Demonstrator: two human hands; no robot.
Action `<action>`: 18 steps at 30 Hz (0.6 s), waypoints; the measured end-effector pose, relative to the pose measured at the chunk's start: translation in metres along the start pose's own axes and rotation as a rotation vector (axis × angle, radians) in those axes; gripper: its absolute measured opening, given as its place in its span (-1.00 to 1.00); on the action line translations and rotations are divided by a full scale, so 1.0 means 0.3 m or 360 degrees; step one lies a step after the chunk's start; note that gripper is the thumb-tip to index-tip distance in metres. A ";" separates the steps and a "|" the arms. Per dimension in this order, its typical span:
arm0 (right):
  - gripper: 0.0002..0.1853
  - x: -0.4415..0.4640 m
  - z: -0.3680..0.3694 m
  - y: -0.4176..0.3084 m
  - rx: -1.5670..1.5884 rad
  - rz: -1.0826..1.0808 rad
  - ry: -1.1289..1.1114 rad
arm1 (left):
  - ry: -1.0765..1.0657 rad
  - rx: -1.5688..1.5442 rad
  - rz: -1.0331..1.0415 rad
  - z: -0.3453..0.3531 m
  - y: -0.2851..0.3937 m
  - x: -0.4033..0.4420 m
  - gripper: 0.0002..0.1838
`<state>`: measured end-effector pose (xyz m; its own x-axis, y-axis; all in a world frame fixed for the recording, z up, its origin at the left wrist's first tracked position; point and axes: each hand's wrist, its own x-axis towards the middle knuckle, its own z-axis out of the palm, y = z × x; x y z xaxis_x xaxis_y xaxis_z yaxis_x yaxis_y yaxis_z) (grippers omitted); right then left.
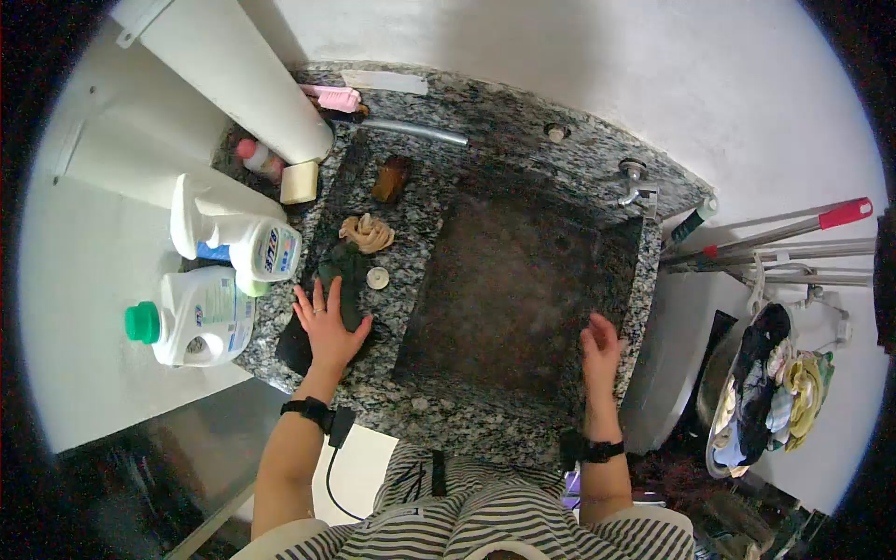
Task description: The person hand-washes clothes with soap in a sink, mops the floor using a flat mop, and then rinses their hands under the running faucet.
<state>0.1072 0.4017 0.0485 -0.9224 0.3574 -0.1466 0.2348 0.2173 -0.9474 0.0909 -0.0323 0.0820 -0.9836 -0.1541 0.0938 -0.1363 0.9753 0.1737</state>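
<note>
My left hand [329, 329] lies on the granite counter with its fingers spread, resting on a dark green-black cloth [346, 280]. A black cloth [295, 347] sits at the hand's near-left side. Just beyond the fingers are a crumpled beige cloth [368, 233] and a small round whitish disc [377, 277]. My right hand [600, 353] hovers over the right part of the dark stone sink [504, 280], its fingers slightly bent and the thumb apart, holding nothing visible.
Left stand a white spray bottle [266, 250] and a green-capped jug [210, 317]. A soap bar [300, 183], brown block [391, 177] and pink brush [331, 98] lie behind. A tap [635, 187] is at the back right; a basin of clothes [726, 411] is at the right.
</note>
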 end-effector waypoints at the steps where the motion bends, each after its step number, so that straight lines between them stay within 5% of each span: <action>1: -0.62 -0.028 0.013 0.019 -0.0049 -0.0027 -0.0041 | 0.0017 0.0009 -0.0008 0.000 0.002 0.001 -0.14; 5: -0.64 -0.115 0.095 -0.019 0.0062 0.0110 -0.0177 | 0.0030 0.0012 0.0011 0.011 -0.009 -0.006 -0.10; 9: -0.63 -0.147 0.174 -0.082 -0.0403 -0.0307 -0.0505 | -0.0087 0.0021 -0.0043 -0.037 0.005 -0.015 -0.01; 12: -0.62 -0.166 0.201 -0.111 -0.0496 -0.0461 -0.0663 | 0.0127 -0.0190 -0.0215 -0.103 0.034 -0.066 0.03; 18: -0.60 -0.195 0.185 -0.111 -0.0841 -0.0627 -0.0921 | 0.0445 -0.0516 -0.0365 -0.368 0.057 -0.506 -0.32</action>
<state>0.1364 0.3232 0.0730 -0.9434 -0.3180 -0.0937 -0.1543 0.6714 -0.7248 0.2509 -0.0098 0.1791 -0.8569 -0.4394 0.2695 -0.2585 0.8186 0.5129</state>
